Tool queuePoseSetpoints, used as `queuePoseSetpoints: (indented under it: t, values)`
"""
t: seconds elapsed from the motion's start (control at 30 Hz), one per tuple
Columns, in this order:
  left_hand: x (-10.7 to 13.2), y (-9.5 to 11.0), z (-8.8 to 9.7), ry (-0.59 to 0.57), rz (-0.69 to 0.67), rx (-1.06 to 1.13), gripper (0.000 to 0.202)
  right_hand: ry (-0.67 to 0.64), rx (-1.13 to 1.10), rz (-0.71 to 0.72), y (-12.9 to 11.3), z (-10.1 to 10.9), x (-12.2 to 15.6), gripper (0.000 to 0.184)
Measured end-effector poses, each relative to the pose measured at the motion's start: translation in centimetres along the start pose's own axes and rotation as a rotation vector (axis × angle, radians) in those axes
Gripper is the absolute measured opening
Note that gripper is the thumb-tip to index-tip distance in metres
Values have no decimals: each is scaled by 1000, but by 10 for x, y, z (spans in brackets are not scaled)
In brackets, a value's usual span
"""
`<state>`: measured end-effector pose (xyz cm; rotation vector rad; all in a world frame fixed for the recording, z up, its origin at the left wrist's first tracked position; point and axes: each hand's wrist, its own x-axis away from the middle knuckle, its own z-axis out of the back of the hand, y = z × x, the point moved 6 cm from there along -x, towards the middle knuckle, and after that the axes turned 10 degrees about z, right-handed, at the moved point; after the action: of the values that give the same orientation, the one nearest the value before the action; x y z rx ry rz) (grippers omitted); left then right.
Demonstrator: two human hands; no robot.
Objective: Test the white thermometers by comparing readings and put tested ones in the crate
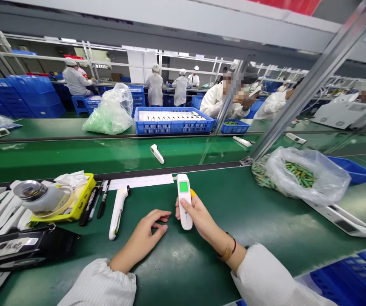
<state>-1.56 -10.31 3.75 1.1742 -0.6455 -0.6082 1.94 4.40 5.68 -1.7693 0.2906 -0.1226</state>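
Observation:
My right hand [198, 212] is wrapped round a white infrared thermometer [184, 216], thumb on its front. The thermometer's small screen glows green and faces me. Something yellow shows at the forefinger, partly hidden behind the thermometer. My left hand [152, 229] rests just above the green bench [170, 272], fingers loosely curved and apart, with nothing in it. To its left, a second white thermometer [118, 212] lies on its side. Dark pens [95, 202] lie further left, beside a yellow tray [85, 199].
A clear bag of green batteries [301, 174] sits at right. Several thermometers [1, 208], a metal-topped bottle [41, 197] and a black case [26, 246] crowd the left. Beyond runs a green conveyor belt [122, 153] carrying thermometers. A slanted metal post [310, 80] rises at right; co-workers sit behind.

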Motion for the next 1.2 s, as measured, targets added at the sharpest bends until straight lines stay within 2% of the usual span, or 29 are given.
queuePoseSetpoints:
  t: [0.13,0.33,0.43,0.6,0.7,0.8,0.87,1.2]
  values:
    - [0,0,1,-11,33,40,31,13,70,-38,0,1,8,44]
    - [-1,-8,3,42,90,157,57,-15,-152,-215,-4,-5,13,40]
    - [-3,-11,3,52,87,238,63,-9,-177,-266,0,-8,16,38]
    - [3,-1,5,122,-16,342,62,-90,-51,-246,9,-19,24,35]
    - [10,8,4,130,-100,376,70,-225,-36,-215,15,-34,33,43]
    - [14,14,5,131,-143,404,72,-391,-59,-211,18,-46,43,32]
    - [15,16,6,130,-154,421,73,-450,-41,-216,18,-49,48,30]
    - [16,16,7,128,-137,445,74,-462,26,-173,10,-44,48,34]
